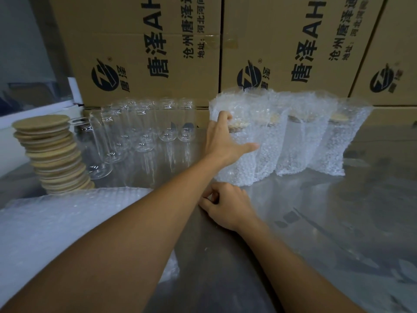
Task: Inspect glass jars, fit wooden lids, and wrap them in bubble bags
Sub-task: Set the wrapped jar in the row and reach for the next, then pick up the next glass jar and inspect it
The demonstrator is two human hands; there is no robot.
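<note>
Several jars with wooden lids stand wrapped in bubble bags in a row at the back right. My left hand (222, 137) reaches across and grips the leftmost wrapped jar (240, 168), fingers round its far side and thumb across its front. My right hand (228, 205) rests on the steel table (316, 211) just in front of that jar, its fingers loosely curled and holding nothing. Several bare glass jars (140, 129) stand clustered at the back centre-left. A leaning stack of round wooden lids (53, 154) sits at the far left. A pile of flat bubble bags (56, 220) lies at the near left.
Large printed cardboard boxes (158, 53) form a wall right behind the jars. More wrapped jars (336, 143) extend the row to the right. A white ledge (33, 111) lies behind the lid stack. The table's right side shows bare reflective steel.
</note>
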